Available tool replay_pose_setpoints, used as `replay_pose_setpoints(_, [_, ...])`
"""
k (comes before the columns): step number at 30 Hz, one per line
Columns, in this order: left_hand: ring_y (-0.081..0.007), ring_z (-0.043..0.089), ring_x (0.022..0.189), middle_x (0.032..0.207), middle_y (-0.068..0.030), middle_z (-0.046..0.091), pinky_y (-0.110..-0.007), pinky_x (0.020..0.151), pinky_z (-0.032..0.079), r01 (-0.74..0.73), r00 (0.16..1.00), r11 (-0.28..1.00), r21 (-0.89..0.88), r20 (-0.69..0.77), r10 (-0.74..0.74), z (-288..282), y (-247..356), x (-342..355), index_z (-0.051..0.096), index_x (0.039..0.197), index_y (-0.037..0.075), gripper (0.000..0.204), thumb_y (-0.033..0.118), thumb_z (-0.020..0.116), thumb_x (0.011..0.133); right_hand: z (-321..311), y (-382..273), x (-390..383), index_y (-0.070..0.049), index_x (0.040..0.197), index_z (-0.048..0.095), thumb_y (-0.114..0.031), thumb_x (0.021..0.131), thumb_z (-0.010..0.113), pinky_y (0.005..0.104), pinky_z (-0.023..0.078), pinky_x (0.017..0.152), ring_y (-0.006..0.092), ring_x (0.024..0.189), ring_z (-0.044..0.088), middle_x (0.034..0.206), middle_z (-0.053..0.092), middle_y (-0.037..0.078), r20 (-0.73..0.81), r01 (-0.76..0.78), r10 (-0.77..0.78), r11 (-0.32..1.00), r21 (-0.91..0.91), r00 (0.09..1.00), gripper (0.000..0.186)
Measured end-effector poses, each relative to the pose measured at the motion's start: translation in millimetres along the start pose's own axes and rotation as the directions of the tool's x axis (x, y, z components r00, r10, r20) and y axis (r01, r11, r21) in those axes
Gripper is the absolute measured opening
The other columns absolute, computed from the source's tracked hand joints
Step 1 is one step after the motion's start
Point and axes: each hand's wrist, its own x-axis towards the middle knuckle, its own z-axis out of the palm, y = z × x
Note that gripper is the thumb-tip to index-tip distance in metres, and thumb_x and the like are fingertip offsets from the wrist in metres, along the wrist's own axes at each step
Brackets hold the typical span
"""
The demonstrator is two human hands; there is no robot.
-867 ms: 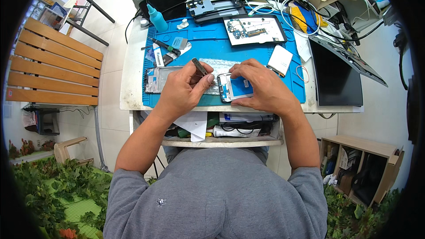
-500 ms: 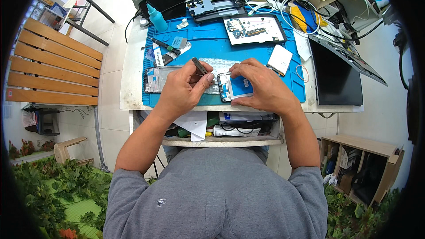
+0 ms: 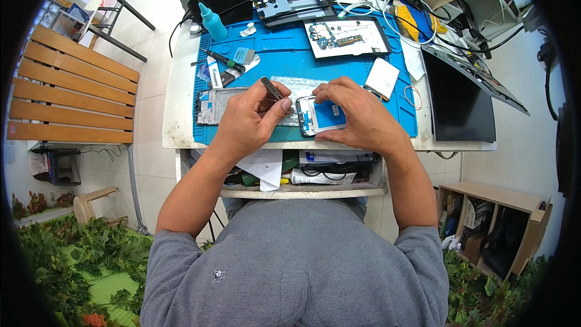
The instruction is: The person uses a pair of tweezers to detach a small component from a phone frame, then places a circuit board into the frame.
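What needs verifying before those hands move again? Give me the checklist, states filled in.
1. Tool secured in the left hand: ok, pinched between thumb and fingers.
2. Phone frame steadied by the right hand: ok, fingers at its far edge, thumb at its near edge.
3. Tool tip off the phone frame: cannot tell, too small to make out.
4. Silver frame fully visible: not ok, the left hand hides its right part.
5. Circuit boards apart from both hands: ok, they lie on a white surface toward the back of the blue mat.
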Motion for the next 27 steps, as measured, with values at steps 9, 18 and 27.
replay_pose_setpoints(9, [-0.0158, 0.081, 0.102, 0.11, -0.0094, 0.081, -0.03, 0.091, 0.066, -0.004, 0.998, 0.995, -0.095, 0.063, 0.01, 1, 2, -13, 0.071, 0.123, -0.002, 0.015, 0.005, 0.075, 0.111, 2, 2, -1, -0.005, 0.126, 0.071, -0.02, 0.073, 0.104, 0.0458, 0.059, 0.113, 0.0353, 0.135, 0.068, 0.141, 0.075, 0.013, -0.026, 0.022, -0.022, 1.0, -0.003, 0.999, 0.064])
replay_pose_setpoints(18, [-0.0191, 0.083, 0.103, 0.111, -0.0103, 0.08, -0.032, 0.09, 0.068, 0.097, 0.994, 0.974, -0.203, -0.029, -0.105, 19, 1, -35, 0.067, 0.131, -0.003, 0.022, 0.004, 0.075, 0.112, 3, 3, -2, -0.005, 0.126, 0.071, -0.022, 0.074, 0.104, 0.0465, 0.059, 0.112, 0.0358, 0.135, 0.068, 0.14, 0.076, 0.013, -0.043, 0.048, -0.048, 0.999, -0.015, 0.998, 0.064])
replay_pose_setpoints(27, [-0.0184, 0.083, 0.104, 0.111, -0.0113, 0.079, -0.031, 0.089, 0.069, 0.069, 0.996, 0.981, -0.183, -0.042, -0.078, 20, -1, -31, 0.065, 0.133, -0.004, 0.025, 0.004, 0.074, 0.112, 5, 3, -3, -0.005, 0.126, 0.072, -0.023, 0.074, 0.105, 0.0465, 0.06, 0.112, 0.0348, 0.135, 0.068, 0.141, 0.076, 0.012, -0.052, 0.042, -0.043, 0.999, -0.017, 0.998, 0.064])
